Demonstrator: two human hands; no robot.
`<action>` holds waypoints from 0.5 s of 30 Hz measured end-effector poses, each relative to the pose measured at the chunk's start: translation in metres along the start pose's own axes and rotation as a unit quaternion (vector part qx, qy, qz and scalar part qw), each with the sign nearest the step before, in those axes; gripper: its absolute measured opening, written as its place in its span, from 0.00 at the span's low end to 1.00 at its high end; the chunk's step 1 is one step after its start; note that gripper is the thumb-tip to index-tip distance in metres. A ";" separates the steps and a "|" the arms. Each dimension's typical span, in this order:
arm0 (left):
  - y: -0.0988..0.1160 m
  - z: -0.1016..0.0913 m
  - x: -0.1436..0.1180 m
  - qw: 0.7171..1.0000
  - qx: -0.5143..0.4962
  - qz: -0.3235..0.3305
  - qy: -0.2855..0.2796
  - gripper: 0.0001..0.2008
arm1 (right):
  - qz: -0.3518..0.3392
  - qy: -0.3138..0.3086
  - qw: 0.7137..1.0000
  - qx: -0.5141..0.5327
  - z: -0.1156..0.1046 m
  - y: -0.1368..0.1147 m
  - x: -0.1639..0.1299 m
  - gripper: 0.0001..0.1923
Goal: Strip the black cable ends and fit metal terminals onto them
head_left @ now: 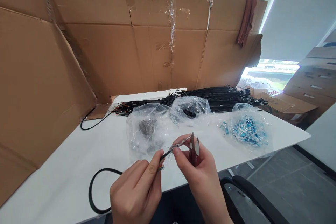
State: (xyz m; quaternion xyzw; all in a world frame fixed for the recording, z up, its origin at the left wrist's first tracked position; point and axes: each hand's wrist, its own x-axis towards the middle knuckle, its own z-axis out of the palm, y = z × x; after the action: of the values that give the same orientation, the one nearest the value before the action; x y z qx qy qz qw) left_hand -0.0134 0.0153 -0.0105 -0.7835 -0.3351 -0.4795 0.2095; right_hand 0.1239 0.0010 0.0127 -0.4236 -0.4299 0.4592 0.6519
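A black cable [105,170] loops over the white table and runs into my left hand [138,189], whose fingers are closed round it close to its end. From that end stick out bare, twisted silvery strands [181,142]. My right hand [201,176] pinches these strands between thumb and forefinger. The same hand also keeps a pair of small snips [194,152] in its palm, with two short pointed blades up and slightly apart. Only a bit of their dark red handle shows; the fingers hide the rest. Below my left forefinger a few thin wire ends [160,168] poke out.
On the white table [65,178] lie a clear bag of small dark grey pieces [147,127], another clear bag [191,105], and a bag of blue-and-silver parts [248,129]. Bundles of black cables [217,98] lie behind. Cardboard walls [149,56] enclose the back and left. A chair armrest [258,196] is lower right.
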 end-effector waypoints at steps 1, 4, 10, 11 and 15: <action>0.000 0.000 0.000 1.000 -0.006 -0.003 -0.002 0.17 | 0.001 0.001 1.000 0.000 0.000 0.000 0.000 0.06; 0.000 0.001 0.000 0.999 -0.042 -0.024 -0.006 0.18 | -0.003 0.013 1.000 -0.011 0.000 -0.001 0.000 0.05; -0.002 0.002 -0.001 0.993 -0.098 -0.066 -0.001 0.17 | -0.025 0.014 0.999 -0.030 -0.003 -0.001 -0.001 0.05; -0.002 0.002 -0.001 0.992 -0.106 -0.073 -0.002 0.17 | -0.031 0.015 0.999 -0.034 -0.003 -0.001 -0.001 0.05; 0.000 0.001 0.002 0.985 -0.143 -0.098 -0.005 0.14 | -0.055 0.028 0.997 -0.047 -0.003 0.000 -0.003 0.05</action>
State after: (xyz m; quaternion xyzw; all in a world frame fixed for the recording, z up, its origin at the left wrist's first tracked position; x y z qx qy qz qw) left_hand -0.0127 0.0166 -0.0092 -0.7711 -0.3395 -0.5367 0.0457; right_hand 0.1264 -0.0021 0.0116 -0.4420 -0.4551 0.3905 0.6671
